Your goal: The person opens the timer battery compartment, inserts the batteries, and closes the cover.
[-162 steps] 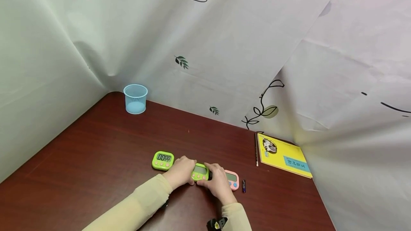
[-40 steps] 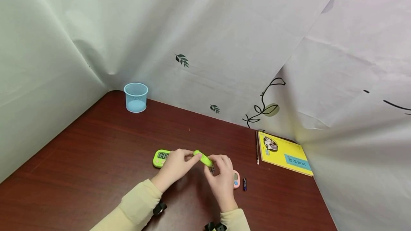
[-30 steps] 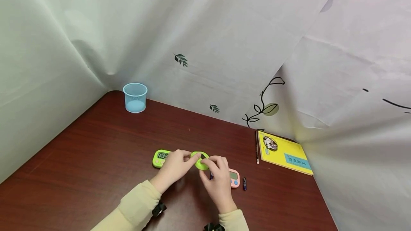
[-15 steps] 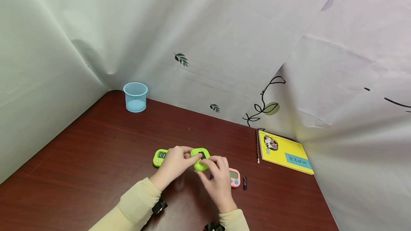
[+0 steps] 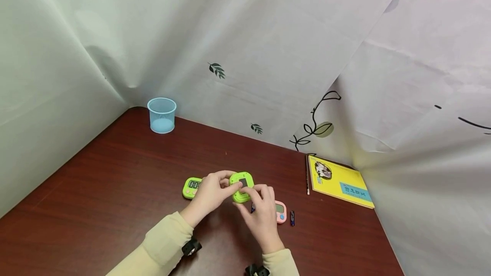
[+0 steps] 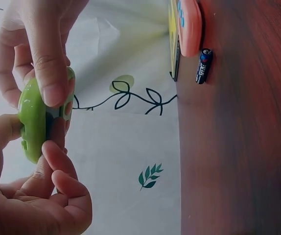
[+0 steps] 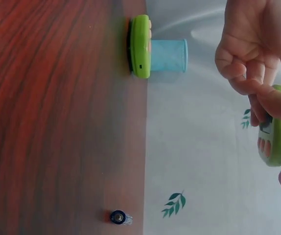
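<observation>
The green timer (image 5: pixel 240 196) now shows its back, putting the dark patch (image 5: pixel 244 181) within the fingers' reach; left hand (image 5: pixel 211 191) and right hand (image 5: pixel 263 213) both pinch it above the worktop (image 5: pixel 134 173), well inside the far edge.

A reddish-brown, wood-grained tabletop (image 5: pixel 115 169) is carrying several small things. Near its far left corner, a see-through blue cup (image 5: pixel 161 119) is standing upright. Toward the middle, a green timer (image 5: pixel 192 187) is lying face up, partly hidden. Further right, a pink timer (image 5: pixel 281 211) is lying between two dark batteries (image 5: pixel 292 218). Near the right-hand edge, a yellow book (image 5: pixel 340 181) is resting, a thin pencil (image 5: pixel 307 178) lying along its left side.
</observation>
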`<state>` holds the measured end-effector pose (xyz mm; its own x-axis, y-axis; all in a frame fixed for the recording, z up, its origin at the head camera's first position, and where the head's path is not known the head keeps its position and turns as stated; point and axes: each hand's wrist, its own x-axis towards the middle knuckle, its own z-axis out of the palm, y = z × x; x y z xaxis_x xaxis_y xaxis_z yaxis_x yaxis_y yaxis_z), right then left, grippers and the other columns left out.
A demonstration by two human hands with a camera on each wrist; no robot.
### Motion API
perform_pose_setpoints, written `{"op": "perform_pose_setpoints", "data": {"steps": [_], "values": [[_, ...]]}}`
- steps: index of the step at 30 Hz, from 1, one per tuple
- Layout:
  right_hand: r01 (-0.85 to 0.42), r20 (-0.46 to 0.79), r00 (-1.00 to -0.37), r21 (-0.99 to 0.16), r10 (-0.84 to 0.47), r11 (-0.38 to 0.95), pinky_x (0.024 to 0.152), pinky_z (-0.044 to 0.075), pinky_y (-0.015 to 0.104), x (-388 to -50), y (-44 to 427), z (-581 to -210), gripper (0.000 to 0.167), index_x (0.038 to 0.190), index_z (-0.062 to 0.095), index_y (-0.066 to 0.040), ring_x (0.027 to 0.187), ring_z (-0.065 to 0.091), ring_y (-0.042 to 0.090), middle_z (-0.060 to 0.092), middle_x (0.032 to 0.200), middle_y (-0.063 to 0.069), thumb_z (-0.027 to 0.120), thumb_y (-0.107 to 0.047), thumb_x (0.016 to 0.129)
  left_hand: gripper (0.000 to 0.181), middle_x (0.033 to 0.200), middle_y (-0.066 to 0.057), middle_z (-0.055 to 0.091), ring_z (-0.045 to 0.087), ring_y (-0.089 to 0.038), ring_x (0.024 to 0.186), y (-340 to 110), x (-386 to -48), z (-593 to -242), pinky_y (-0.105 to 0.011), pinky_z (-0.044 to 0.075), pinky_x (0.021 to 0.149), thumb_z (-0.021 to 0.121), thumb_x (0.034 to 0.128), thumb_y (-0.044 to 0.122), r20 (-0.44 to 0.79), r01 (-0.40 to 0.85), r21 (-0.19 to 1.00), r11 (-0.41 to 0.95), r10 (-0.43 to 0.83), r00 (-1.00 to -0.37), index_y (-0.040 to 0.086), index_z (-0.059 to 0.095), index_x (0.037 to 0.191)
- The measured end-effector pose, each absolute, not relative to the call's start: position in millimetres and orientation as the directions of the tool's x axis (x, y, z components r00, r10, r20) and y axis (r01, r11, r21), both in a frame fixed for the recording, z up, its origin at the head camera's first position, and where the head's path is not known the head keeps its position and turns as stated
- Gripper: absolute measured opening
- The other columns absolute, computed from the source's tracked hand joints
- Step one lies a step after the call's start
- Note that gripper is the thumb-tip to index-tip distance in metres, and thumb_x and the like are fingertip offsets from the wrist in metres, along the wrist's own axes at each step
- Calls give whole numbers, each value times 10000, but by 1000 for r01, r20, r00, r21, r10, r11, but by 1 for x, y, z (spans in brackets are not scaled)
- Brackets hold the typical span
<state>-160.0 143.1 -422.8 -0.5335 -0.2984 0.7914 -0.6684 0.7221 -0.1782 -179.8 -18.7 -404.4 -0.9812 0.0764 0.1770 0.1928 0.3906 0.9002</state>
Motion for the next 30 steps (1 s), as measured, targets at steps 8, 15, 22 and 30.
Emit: {"op": "perform_pose_setpoints", "data": {"steps": [8,15,22,30], "values": [[-670,751,-588,-242,-302,702,699,410,230,-158,144,-423,457,973,650,-144,821,454,116,523,887,-15,906,-186,597,321,676,70,573,459,-104,566,-18,-181,-408,-244,361,530,726,843,241,173,193,906,378,86,-981,116,674,1134],[-653,749,-635,-389,-190,650,612,405,136,-160,148,-425,359,946,665,-114,718,526,121,540,831,-1,862,-120,647,290,695,46,533,456,-117,602,-20,-178,-406,-242,365,542,714,853,175,181,205,917,343,103,-978,131,674,1136],[-550,666,-745,-578,-41,603,565,466,225,-159,149,-420,436,1065,620,-106,715,569,100,568,838,-8,846,-133,693,293,741,37,567,500,-122,654,-21,-176,-403,-246,412,572,686,872,128,175,200,921,334,105,-979,151,661,1163],[-312,367,-930,-803,10,508,589,499,217,-159,150,-410,355,1092,674,-70,670,596,65,654,804,4,758,-273,813,303,797,37,576,480,-130,687,-23,-175,-403,-255,401,595,658,894,132,178,229,900,371,168,-970,167,640,1195]]}}
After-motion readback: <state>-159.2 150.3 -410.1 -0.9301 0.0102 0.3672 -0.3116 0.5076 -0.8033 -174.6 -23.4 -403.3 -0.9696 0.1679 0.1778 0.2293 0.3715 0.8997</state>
